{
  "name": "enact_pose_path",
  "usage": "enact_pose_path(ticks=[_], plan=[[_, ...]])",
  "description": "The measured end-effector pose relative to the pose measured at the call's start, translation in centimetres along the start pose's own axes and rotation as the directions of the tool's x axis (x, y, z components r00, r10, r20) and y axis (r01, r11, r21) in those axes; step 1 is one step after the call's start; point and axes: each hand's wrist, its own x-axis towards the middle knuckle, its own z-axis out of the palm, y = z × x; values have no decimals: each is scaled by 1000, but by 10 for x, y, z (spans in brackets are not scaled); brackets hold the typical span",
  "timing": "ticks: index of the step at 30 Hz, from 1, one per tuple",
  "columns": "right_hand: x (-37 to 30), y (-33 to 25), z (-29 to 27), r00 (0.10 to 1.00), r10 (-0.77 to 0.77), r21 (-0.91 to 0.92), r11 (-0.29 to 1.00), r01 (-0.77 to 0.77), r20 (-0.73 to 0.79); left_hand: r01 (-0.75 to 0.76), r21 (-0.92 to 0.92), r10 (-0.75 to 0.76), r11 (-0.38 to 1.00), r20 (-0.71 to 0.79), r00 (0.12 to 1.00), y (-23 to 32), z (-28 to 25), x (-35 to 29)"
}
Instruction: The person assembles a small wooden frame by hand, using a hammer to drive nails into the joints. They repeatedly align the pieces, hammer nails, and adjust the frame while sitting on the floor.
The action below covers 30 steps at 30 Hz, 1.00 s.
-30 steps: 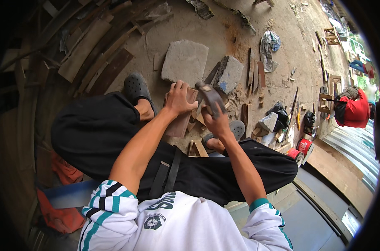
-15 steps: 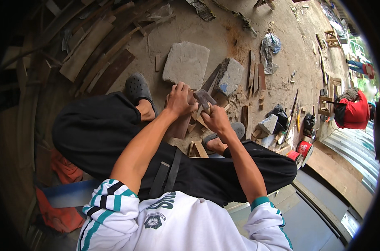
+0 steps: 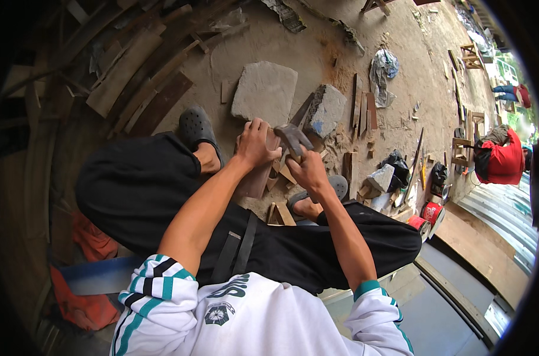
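My left hand [image 3: 256, 144] is closed around a reddish-brown wooden board [image 3: 256, 183], its fingers over the far end and the thumb toward the right. Beside it, my right hand [image 3: 308, 172] grips a claw hammer [image 3: 293, 140] by its handle, close under the metal head. The head sits just right of the board's far end; whether they touch I cannot tell. A flat grey concrete block [image 3: 265, 90] lies directly beyond the left hand. Any nail at the board's end is too small to make out.
A rough stone block [image 3: 326, 110] lies to the right of the concrete one. Wood planks [image 3: 127, 74] pile up at the left. Wood offcuts [image 3: 281, 213] lie between my feet. Black bags [image 3: 396, 168] and red cans [image 3: 431, 212] stand at right, with a person in red [image 3: 498, 157] beyond.
The hammer head has turned and shifted slightly right, away from the board's end. My left hand keeps its hold on the board, almost unmoved.
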Motion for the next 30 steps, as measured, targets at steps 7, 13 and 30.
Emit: enact_pose_path(ticks=[7, 13, 30], plan=[[4, 18, 12, 981, -139, -29, 990, 137, -138, -6, 33, 6, 999, 3, 1000, 3, 4, 0], [3, 35, 1, 972, 155, 147, 981, -130, -175, 33, 64, -36, 997, 44, 998, 4, 4, 1], [5, 32, 6, 941, 97, 314, 949, 10, -324, -96, 281, 86, 955, 50, 995, 8, 4, 0]])
